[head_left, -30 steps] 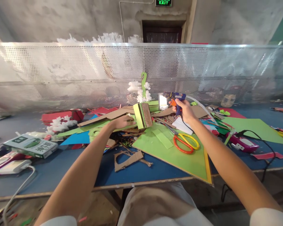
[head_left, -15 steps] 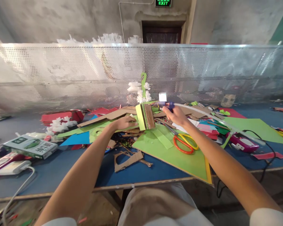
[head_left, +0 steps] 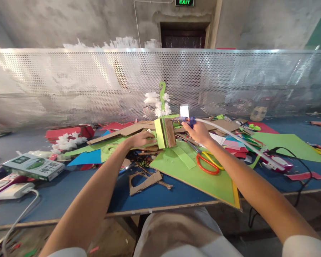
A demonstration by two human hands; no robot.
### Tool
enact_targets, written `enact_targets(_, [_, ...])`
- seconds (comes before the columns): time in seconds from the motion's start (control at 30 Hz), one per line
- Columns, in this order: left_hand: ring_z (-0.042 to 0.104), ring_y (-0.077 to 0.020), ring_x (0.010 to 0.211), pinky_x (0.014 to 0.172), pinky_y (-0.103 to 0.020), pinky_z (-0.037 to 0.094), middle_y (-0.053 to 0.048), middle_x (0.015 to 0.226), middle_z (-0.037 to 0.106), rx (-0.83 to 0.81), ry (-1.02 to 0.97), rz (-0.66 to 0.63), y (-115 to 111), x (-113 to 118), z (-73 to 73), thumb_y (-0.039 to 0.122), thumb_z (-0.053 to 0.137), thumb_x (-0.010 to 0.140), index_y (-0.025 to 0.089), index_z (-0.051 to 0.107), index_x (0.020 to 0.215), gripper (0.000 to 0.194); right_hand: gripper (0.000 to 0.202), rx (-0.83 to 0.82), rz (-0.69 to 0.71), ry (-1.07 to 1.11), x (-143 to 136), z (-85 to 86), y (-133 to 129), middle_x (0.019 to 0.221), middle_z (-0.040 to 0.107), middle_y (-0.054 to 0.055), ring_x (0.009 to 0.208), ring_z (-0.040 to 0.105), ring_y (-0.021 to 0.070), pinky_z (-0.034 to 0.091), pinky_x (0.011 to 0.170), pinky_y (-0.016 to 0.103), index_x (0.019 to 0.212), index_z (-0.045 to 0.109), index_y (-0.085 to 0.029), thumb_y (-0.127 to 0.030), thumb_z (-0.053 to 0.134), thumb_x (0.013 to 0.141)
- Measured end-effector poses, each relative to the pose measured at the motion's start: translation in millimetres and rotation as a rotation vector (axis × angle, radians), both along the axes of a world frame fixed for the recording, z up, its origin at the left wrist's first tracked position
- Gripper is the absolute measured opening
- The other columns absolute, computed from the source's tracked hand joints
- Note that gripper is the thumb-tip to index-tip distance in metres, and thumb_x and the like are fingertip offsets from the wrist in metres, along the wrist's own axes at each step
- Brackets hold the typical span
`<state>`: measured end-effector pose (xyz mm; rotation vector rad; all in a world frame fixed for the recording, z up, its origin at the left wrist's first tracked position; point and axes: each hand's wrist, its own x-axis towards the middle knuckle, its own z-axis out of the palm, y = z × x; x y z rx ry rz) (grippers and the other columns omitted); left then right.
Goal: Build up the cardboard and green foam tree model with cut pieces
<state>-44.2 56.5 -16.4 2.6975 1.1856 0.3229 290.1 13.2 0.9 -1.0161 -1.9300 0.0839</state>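
My right hand (head_left: 197, 132) is closed around a blue glue gun (head_left: 191, 121), with a long pale glue stick (head_left: 230, 135) trailing from its back. The gun's nozzle points left, at the top of a small piece of layered green paper and brown cardboard (head_left: 165, 133). Closed on the left side of that piece is my left hand (head_left: 143, 139); its fingertips are partly hidden. Behind stands a curled green paper stem (head_left: 163, 96) with white fluffy tufts. Below lie a green sheet (head_left: 187, 175) and scissors (head_left: 207, 163) with orange and yellow handles.
Paper and cardboard scraps cover the middle of the blue table (head_left: 139, 203). A green-white box (head_left: 33, 167) and a white charger (head_left: 14, 192) lie left. A purple device (head_left: 278, 161) with a black cord is right. A perforated metal screen (head_left: 96, 85) closes off the back.
The glue gun and my right hand have shifted slightly left, and the glue stick's rear end has swung a little. My left hand and the layered piece stay in place.
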Motion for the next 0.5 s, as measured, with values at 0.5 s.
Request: enact_targets(0.5, [0.063,-0.0232,0.081,0.078,-0.034,0.045,-0.008,0.085,0.071,-0.021,-0.033,0.004,0.6,-0.5,-1.2,0.060,0.047,0.095,0.018,0.068,0.082,0.049,0.053,-0.096,0.105,-0.072,0.5,-1.3,-1.5,0.052,0.055,0.000,0.058,0.061,0.0211,0.041,0.060,0.031,0.084,0.069,-0.023,-0.069,0.049,0.101])
